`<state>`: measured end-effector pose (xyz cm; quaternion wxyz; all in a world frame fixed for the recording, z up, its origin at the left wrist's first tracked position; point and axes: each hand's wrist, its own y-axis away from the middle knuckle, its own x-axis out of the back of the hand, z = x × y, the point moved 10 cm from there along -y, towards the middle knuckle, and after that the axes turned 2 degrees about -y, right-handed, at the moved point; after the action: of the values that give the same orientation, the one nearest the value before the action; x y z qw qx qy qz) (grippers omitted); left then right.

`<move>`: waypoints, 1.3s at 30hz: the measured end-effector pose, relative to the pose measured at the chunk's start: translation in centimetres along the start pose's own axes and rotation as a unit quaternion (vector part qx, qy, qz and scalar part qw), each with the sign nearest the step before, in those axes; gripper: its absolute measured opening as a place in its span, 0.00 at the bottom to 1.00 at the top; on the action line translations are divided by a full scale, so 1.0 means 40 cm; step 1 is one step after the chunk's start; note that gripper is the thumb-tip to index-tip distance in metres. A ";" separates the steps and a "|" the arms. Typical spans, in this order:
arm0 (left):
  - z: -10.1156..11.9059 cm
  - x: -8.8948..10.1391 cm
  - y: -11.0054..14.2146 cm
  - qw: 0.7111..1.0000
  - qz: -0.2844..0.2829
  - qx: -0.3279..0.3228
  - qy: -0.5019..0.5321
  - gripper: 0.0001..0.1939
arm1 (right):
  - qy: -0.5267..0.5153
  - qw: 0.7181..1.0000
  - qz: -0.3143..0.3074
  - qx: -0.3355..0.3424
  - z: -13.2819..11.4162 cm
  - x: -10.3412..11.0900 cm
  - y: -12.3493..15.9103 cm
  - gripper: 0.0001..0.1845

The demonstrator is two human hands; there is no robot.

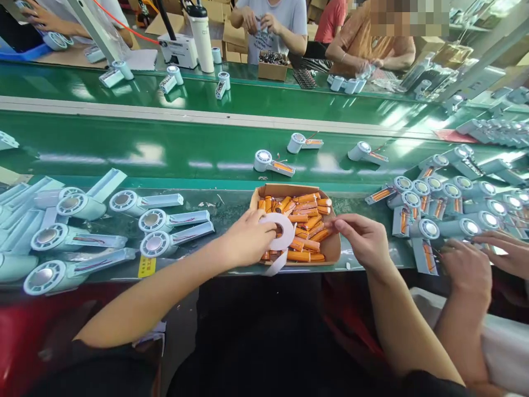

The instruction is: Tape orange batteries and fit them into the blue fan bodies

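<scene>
My left hand is closed on a roll of white tape, held over the left part of a cardboard box. A loose tape end hangs down over the box's front edge. Orange cylindrical battery cells with thin wires fill the box. At the box's right edge my right hand pinches thumb and forefinger together. What lies between those fingertips is too small to make out. Pale blue fan housings with handles lie to the left of the box, some with wires in their open handles.
More housings, with orange cells in their handles, crowd the right side, beside a co-worker's hands. Several housings sit on the green conveyor belt ahead. People work across the line, near a white bottle and a parts box.
</scene>
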<state>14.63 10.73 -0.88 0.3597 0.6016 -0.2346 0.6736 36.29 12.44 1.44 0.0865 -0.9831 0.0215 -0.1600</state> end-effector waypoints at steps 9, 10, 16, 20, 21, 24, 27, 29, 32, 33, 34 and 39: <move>-0.047 0.124 0.101 0.972 0.230 0.046 -0.014 0.17 | -0.007 0.985 -0.153 -0.077 -0.059 -0.160 0.046 0.31; -0.045 0.139 0.127 0.961 0.273 0.045 -0.012 0.17 | -0.023 0.982 -0.176 -0.071 -0.066 -0.193 0.068 0.31; -0.081 0.160 0.273 0.893 0.444 0.068 -0.004 0.25 | 0.017 0.904 -0.386 0.183 -0.181 -0.398 0.212 0.17; -0.112 0.160 0.320 0.870 0.477 0.117 -0.054 0.21 | 0.084 0.878 -0.425 0.205 -0.182 -0.419 0.188 0.13; -0.098 0.162 0.316 0.873 0.474 0.096 -0.066 0.19 | 0.086 0.904 -0.388 0.159 -0.171 -0.403 0.147 0.15; -0.046 0.170 0.298 0.883 0.464 0.031 -0.068 0.17 | 0.044 0.933 -0.351 0.062 -0.156 -0.390 0.092 0.22; -0.047 0.171 0.306 0.875 0.480 0.056 -0.018 0.17 | 0.020 0.893 -0.438 0.103 -0.180 -0.446 0.154 0.21; -0.066 0.158 0.330 0.861 0.498 0.099 0.024 0.18 | 0.079 0.869 -0.456 0.173 -0.183 -0.468 0.203 0.22; -0.074 0.125 0.367 0.846 0.514 0.133 0.054 0.21 | 0.226 0.853 -0.399 0.251 -0.164 -0.452 0.208 0.22; -0.070 0.115 0.374 0.845 0.515 0.134 0.054 0.22 | 0.272 0.856 -0.365 0.245 -0.150 -0.431 0.183 0.22; -0.066 0.106 0.376 0.847 0.511 0.134 0.053 0.22 | 0.320 0.859 -0.333 0.221 -0.133 -0.405 0.148 0.20; -0.048 0.078 0.333 0.874 0.470 0.121 0.033 0.19 | 0.508 0.794 -0.320 0.096 -0.046 -0.319 0.019 0.17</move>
<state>3.12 4.40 3.43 -0.0675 0.4369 -0.3943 0.8056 23.58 12.27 -0.93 0.1010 -0.6979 -0.2688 -0.6561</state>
